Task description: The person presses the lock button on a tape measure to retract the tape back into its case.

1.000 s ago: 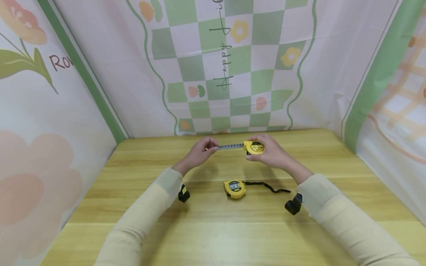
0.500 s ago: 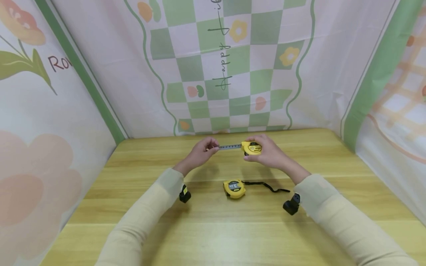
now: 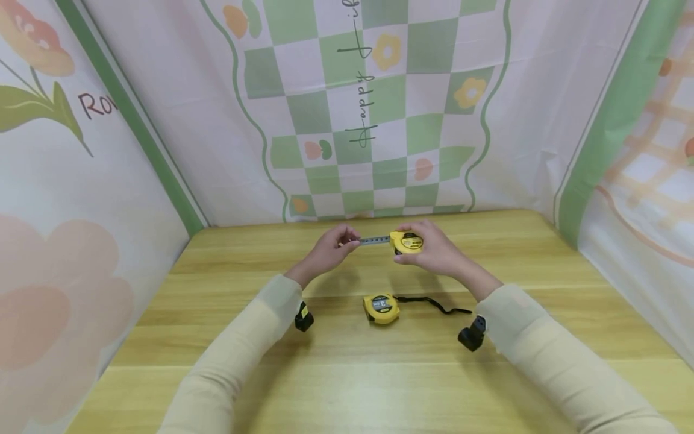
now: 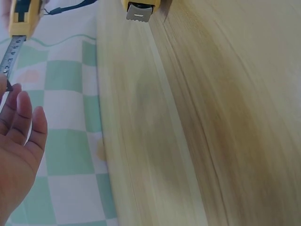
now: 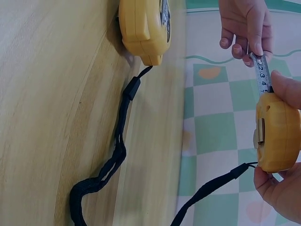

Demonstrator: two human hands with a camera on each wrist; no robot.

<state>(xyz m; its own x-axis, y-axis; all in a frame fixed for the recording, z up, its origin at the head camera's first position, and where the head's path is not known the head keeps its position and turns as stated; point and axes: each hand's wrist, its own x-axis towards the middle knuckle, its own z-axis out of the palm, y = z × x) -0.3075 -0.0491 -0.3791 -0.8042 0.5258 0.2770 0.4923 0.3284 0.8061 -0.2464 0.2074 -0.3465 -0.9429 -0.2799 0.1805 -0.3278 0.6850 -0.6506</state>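
Note:
Above the far part of the table, my right hand [image 3: 431,246] grips a yellow tape measure [image 3: 406,242] by its case. A short length of its metal blade [image 3: 375,240] is out, running left. My left hand [image 3: 332,247] pinches the blade's end between thumb and forefinger, the other fingers loosely bent, as the right wrist view shows. A black strap [image 5: 207,188] hangs from the held case. Nearer the front, a second yellow tape measure [image 3: 382,308] lies on the table, its blade drawn in to the metal hook [image 4: 138,13], with a black cord [image 3: 434,301] stretching right.
The wooden table [image 3: 347,386] meets a printed green-and-white checked cloth [image 3: 374,169] at its back edge. More printed cloth [image 3: 97,241] stands along the left side and right side. Small black cameras [image 3: 472,334] hang at both wrists.
My right hand has moved slightly left with the tape measure, and the left hand slightly right. The exposed blade between them is shorter. The second tape measure stays put.

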